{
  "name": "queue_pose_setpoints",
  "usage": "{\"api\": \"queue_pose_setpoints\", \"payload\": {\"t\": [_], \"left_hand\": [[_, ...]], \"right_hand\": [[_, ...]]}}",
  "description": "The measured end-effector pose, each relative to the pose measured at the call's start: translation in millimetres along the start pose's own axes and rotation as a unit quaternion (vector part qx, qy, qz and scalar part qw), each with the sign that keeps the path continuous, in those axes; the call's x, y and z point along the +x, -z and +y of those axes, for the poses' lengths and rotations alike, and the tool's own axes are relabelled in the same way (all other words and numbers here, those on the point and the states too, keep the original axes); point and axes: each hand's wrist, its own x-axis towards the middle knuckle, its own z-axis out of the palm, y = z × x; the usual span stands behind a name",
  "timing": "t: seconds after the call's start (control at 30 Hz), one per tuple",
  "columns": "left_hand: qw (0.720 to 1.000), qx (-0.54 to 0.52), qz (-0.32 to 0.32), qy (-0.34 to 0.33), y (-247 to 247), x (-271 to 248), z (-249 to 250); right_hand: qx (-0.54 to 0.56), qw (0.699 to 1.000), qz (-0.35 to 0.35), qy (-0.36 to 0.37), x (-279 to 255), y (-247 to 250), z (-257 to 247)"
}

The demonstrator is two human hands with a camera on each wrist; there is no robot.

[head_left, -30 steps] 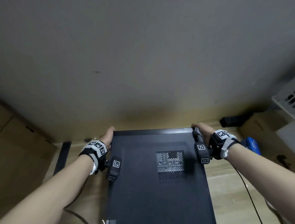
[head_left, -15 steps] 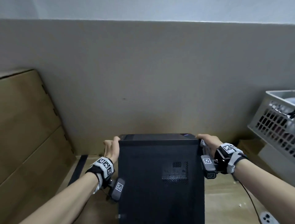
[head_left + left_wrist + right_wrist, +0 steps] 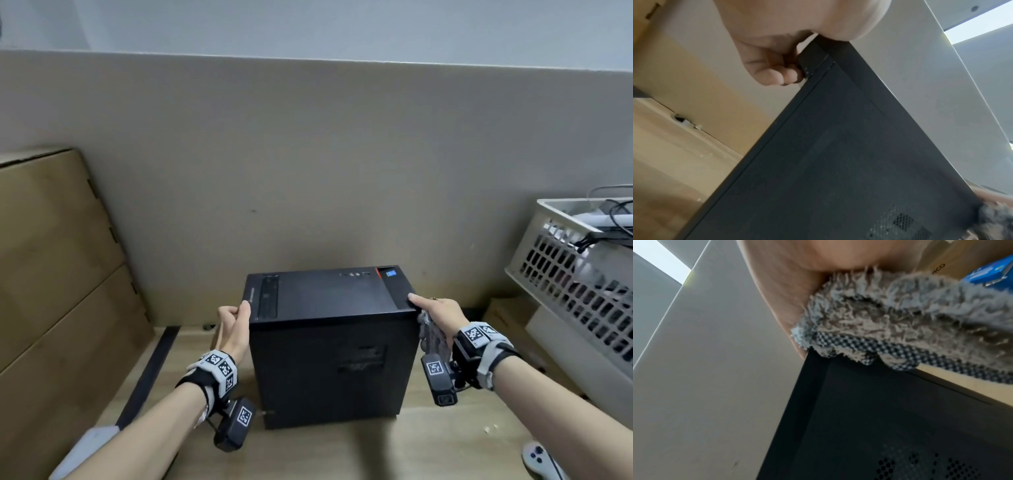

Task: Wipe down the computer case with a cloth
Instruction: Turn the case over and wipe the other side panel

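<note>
Hands (image 3: 236, 329) (image 3: 440, 317) grip upright case (image 3: 329, 342); cloth (image 3: 432, 334) w/ right.

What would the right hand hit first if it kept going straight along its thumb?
Probably nothing soon: the right hand points across the computer case top, thumb already on it. Beyond lies the beige partition wall; depth is unclear.

Bare worktop (image 3: 445, 452) lay open before the computer case (image 3: 329, 359); cardboard boxes (image 3: 58, 274) crowded left, a crate (image 3: 579, 284) right.

Beige partition wall (image 3: 308, 164), cardboard boxes (image 3: 58, 267) left, white crate (image 3: 565, 274) right, wooden desk (image 3: 428, 445)
</note>
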Motion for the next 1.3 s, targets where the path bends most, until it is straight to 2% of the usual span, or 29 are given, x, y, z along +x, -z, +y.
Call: {"api": "queue_pose_setpoints", "payload": {"t": [0.17,0.3,0.4,0.5,0.53,0.63,0.7,0.77,0.9,1.0,1.17,1.3], "left_hand": [[0.998,0.042,-0.029,0.029,3,0,6],[0.995,0.086,-0.039,0.033,10,-4,10],[0.992,0.106,-0.051,0.047,14,3,10],[0.989,0.12,-0.066,0.053,19,11,13],[0.987,0.127,-0.077,0.055,20,13,16],[0.982,0.131,-0.123,0.055,29,17,21],[0.977,0.136,-0.156,0.054,34,19,23],[0.972,0.125,-0.191,0.054,37,24,22],[0.965,0.107,-0.235,0.054,40,31,19],[0.959,0.099,-0.26,0.056,47,34,16],[0.958,0.039,-0.268,0.092,73,41,10],[0.965,0.016,-0.244,0.099,92,54,7]], "right_hand": [[-0.027,0.997,0.057,0.036,15,16,-4],[0.07,0.988,0.068,0.116,6,11,-38],[0.09,0.979,0.005,0.182,-10,-7,-66],[-0.047,0.973,-0.065,0.216,-25,-31,-64],[-0.13,0.961,-0.074,0.234,-28,-40,-56],[-0.373,0.873,-0.022,0.314,-33,-72,-22],[-0.429,0.831,0.014,0.354,-30,-87,-10],[-0.438,0.813,0.012,0.384,-26,-100,-9],[-0.449,0.803,0.011,0.391,-38,-145,-12],[-0.482,0.76,-0.006,0.436,-62,-198,-13],[-0.429,0.769,-0.051,0.471,-117,-291,-17],[-0.439,0.763,-0.063,0.471,-117,-300,-24]]}}
